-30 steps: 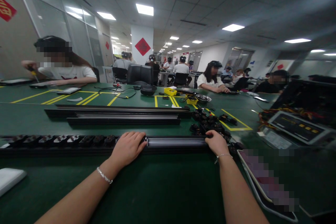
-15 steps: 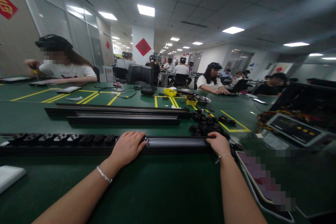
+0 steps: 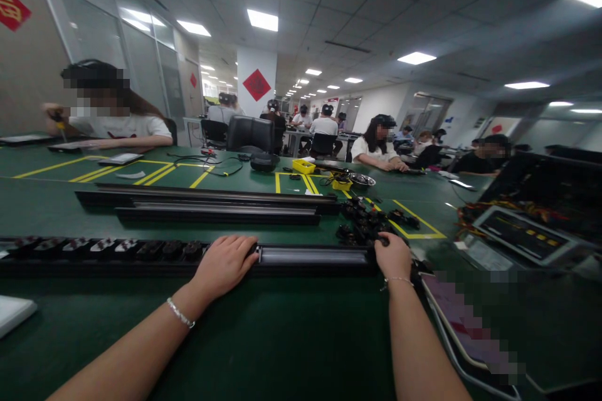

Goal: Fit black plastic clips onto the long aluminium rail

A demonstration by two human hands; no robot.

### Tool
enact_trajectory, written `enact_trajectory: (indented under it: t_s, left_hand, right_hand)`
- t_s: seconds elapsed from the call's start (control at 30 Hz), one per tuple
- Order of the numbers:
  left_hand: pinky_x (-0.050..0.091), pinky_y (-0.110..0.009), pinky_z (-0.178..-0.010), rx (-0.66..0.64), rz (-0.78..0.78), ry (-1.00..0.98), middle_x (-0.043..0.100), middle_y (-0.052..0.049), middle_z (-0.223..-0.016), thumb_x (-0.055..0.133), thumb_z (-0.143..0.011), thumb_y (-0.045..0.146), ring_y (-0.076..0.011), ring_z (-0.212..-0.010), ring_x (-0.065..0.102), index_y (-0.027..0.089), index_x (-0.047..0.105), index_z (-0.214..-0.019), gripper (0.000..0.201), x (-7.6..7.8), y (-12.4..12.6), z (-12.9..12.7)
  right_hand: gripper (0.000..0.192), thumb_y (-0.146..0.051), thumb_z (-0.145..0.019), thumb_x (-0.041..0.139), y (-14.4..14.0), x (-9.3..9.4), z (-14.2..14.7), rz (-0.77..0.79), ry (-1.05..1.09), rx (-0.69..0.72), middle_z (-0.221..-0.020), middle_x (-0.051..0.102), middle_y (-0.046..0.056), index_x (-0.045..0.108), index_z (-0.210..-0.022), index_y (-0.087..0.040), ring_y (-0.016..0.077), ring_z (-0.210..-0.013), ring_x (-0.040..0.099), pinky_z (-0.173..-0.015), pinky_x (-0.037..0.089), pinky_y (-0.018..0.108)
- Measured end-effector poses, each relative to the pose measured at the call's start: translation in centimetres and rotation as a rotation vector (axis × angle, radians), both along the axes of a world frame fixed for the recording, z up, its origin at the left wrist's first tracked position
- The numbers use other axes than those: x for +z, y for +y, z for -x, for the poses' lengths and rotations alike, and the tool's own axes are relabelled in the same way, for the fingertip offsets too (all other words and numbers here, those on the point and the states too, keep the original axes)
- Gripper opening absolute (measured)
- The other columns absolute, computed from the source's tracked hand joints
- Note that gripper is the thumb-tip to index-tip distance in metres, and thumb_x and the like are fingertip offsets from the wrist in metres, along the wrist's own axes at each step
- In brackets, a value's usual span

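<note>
A long black rail (image 3: 310, 256) lies across the green table (image 3: 282, 338) in front of me, its left part filled with several black socket modules (image 3: 108, 247). My left hand (image 3: 224, 264) rests flat on the rail near its middle, fingers over the top edge. Just past the rail's right end, my right hand (image 3: 393, 255) reaches into a pile of loose black modules (image 3: 367, 225), fingers curled on one of them.
Two more black rails (image 3: 211, 203) lie further back. A tablet (image 3: 470, 332) and a scale-like device (image 3: 522, 235) sit at the right, a white object (image 3: 14, 313) at the left edge. Yellow bins (image 3: 305, 166) and cables lie beyond. Other people work at neighbouring tables.
My right hand has moved from the rail's right end a little further back into the pile of loose modules. My left hand stays on the rail.
</note>
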State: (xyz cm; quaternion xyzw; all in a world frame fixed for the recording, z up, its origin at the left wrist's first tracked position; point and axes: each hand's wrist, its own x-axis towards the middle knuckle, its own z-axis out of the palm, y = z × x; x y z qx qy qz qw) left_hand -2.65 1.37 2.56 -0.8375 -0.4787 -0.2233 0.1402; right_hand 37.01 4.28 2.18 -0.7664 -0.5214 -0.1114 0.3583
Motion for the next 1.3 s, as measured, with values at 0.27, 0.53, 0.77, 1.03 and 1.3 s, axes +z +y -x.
enact_trajectory:
  t_s: [0.27, 0.53, 0.77, 1.03, 1.3]
  left_hand:
    - [0.037, -0.039, -0.092, 0.007, -0.047, 0.013, 0.064, -0.009, -0.107, 0.04, -0.087, 0.043, -0.0231, -0.102, 0.054, 0.016, 0.051, -0.118, 0.042, 0.3, -0.3, 0.1]
    - [0.037, -0.041, -0.089, 0.08, -0.079, 0.052, 0.065, -0.008, -0.097, 0.04, -0.082, 0.022, -0.0231, -0.095, 0.056, 0.018, 0.061, -0.091, 0.023, 0.5, -0.1, 0.4]
    - [0.039, -0.036, -0.078, 0.083, -0.043, 0.09, 0.062, -0.005, -0.082, 0.039, -0.084, 0.021, -0.0206, -0.08, 0.057, 0.019, 0.058, -0.08, 0.019, 0.3, -0.1, 0.4]
    - [0.037, -0.036, -0.074, 0.103, -0.035, 0.094, 0.06, -0.004, -0.08, 0.041, -0.083, 0.02, -0.0205, -0.077, 0.055, 0.02, 0.055, -0.079, 0.015, 0.3, 0.0, 0.2]
    - [0.036, -0.035, -0.073, 0.101, -0.059, 0.078, 0.06, -0.004, -0.078, 0.039, -0.083, 0.02, -0.0197, -0.075, 0.055, 0.02, 0.056, -0.078, 0.017, 0.2, -0.1, 0.3]
  right_hand:
    - [0.049, -0.023, -0.076, 0.039, 0.9, -0.4, 1.2, -0.003, -0.142, 0.002, -0.136, 0.042, 0.013, 0.052, -0.123, -0.014, 0.032, -0.13, 0.026, -0.101, 0.025, 0.056]
    - [0.051, -0.026, -0.083, 0.037, -1.7, 1.2, 12.0, -0.211, -0.252, 0.266, -0.143, 0.032, 0.013, 0.04, -0.133, -0.012, 0.0263, -0.135, 0.015, -0.106, 0.02, 0.052]
    - [0.049, -0.028, -0.08, 0.047, -3.7, -0.1, 23.4, -0.029, -0.212, 0.922, -0.134, 0.046, 0.009, 0.046, -0.128, -0.017, 0.0202, -0.122, 0.04, -0.103, 0.03, 0.036]
    - [0.025, -0.028, -0.081, 0.049, -3.1, 0.6, 25.3, 0.091, -0.103, 0.871, -0.105, 0.064, 0.001, 0.058, -0.104, -0.023, 0.0167, -0.097, 0.056, -0.089, 0.038, 0.03]
    - [0.018, -0.026, -0.078, 0.05, -3.1, 0.9, 25.8, 0.127, -0.136, 0.797, -0.092, 0.065, 0.0, 0.06, -0.094, -0.024, 0.0153, -0.089, 0.056, -0.082, 0.038, 0.027]
